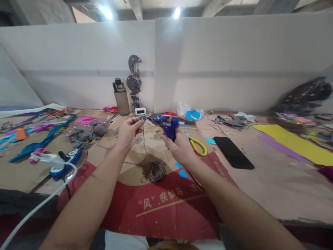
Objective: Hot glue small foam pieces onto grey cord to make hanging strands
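My right hand [179, 146] is wrapped round the grip of a blue hot glue gun [165, 123], whose nozzle points left. My left hand [128, 131] pinches a small grey piece [142, 119] at the gun's tip. A thin grey cord [144, 142] hangs from that piece down to a loose coil [154, 171] lying on the cardboard sheet [166, 208]. Both hands are raised a little above the cardboard, close together.
Yellow-handled scissors [199, 146] and a black phone [233, 152] lie right of my hands. A second blue glue gun [63, 164] with a white cable lies at left. Grey felt shapes with pink dots [84, 133], a water bottle [121, 98] and yellow foam sheet [293, 142] surround the work.
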The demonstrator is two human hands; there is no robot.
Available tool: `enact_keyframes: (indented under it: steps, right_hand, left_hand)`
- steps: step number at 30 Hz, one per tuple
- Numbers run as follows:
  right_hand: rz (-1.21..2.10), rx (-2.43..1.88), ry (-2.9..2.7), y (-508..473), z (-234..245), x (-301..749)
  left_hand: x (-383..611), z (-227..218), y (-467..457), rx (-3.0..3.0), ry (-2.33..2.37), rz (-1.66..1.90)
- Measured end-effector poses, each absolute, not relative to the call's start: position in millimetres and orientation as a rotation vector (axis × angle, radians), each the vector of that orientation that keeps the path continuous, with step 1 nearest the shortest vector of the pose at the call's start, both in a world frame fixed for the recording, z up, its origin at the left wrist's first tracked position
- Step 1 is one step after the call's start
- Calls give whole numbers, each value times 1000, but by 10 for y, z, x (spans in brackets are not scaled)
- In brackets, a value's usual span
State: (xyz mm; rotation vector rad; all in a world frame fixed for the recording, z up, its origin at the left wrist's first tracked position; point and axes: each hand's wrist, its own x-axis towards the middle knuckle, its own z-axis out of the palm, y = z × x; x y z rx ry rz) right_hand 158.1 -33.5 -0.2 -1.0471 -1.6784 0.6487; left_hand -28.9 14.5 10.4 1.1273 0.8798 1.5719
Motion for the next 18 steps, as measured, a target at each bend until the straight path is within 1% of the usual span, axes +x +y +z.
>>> enact_keyframes:
  steps: [3, 5, 6, 9, 11, 13, 15, 17, 18]
  right_hand:
    - [934, -986, -1479, -246, -36, 1610]
    - [1022, -1058, -1438, -144, -84, 1643]
    - [1015, -1149, -1475, -85, -116, 1661]
    - [810, -1458, -1781, 92, -231, 1700]
    - [692, -1519, -1865, 166, -293, 1709]
    - [582, -1548, -1851, 179, -317, 1705]
    - [384, -1566, -1818, 139, -289, 1686]
    - [214, -1507, -1785, 75, -214, 1639]
    - [202, -1443, -1770, 46, -164, 1598]
  left_hand:
    - [-306, 96, 161, 1120, 903, 1600]
    - [-307, 86, 172, 1133, 924, 1623]
    - [-304, 78, 176, 1151, 936, 1632]
    - [-289, 55, 182, 1247, 977, 1661]
    - [-279, 53, 170, 1320, 1014, 1685]
    - [-267, 72, 137, 1380, 1062, 1715]
    - [-251, 108, 85, 1445, 1121, 1740]
    - [-233, 148, 27, 1525, 1189, 1764]
    - [-224, 163, 1, 1559, 1226, 1782]
